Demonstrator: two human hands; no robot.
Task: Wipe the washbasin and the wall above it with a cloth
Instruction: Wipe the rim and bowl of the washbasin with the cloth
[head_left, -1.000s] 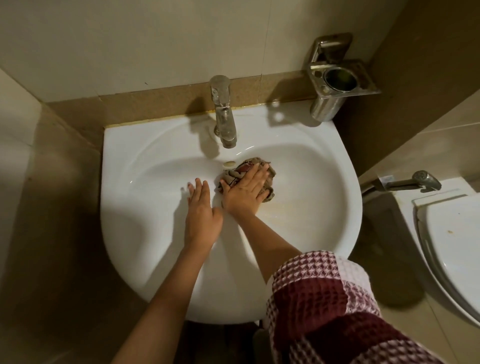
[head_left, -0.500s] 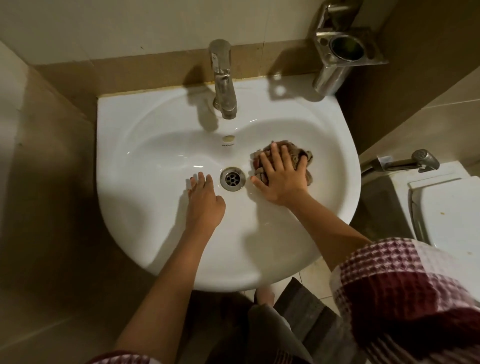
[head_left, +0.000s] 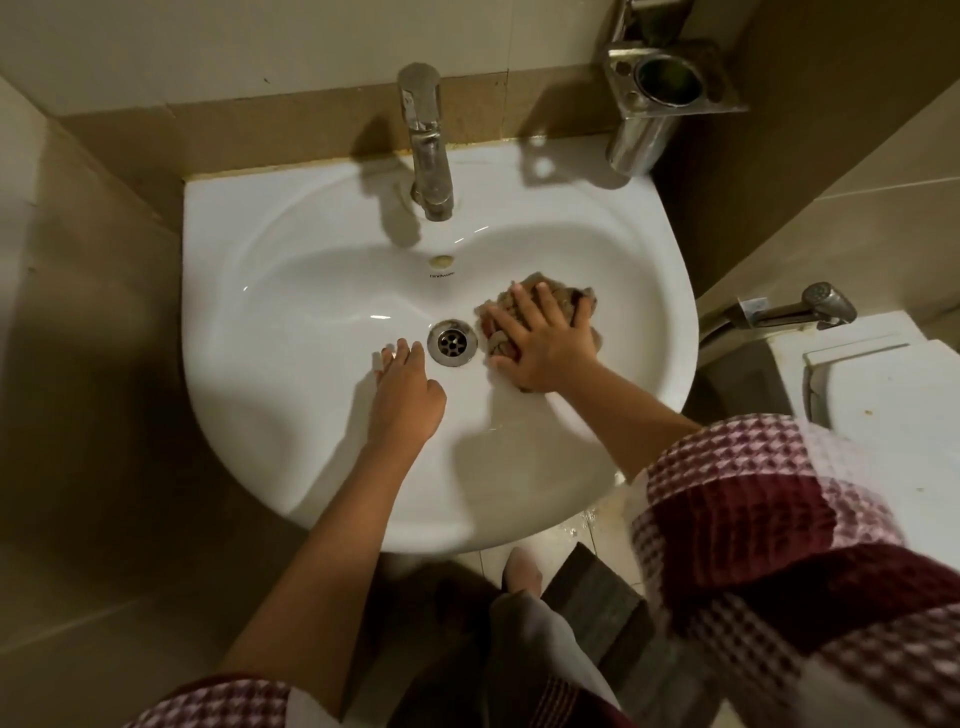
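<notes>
Hands both down in basin: left hand (head_left: 402, 395) flat, fingers together, empty, braced on bowl just left of drain (head_left: 452, 342); right hand (head_left: 545, 343) spread wide, palm pressing bunched cloth (head_left: 540, 312) onto right slope of bowl, just right of drain. Washbasin (head_left: 249, 415) white, w/ wet sheen near front-right rim.

To do well, prob.: keep palm flat on cloth, firm even pressure, overlapping arcs from rim down toward drain; refold cloth when soiled; get rim + around tap base. Left hand good as brace, but shift it so patch under it gets wiped too. Wall (head_left: 260, 41) above not yet tackled, by the look.

Count, near to far: 2 hands, 1 cloth, 1 drain, 1 overflow hole (head_left: 443, 259), 1 tap (head_left: 427, 140), 1 metal holder (head_left: 670, 88) far right.
</notes>
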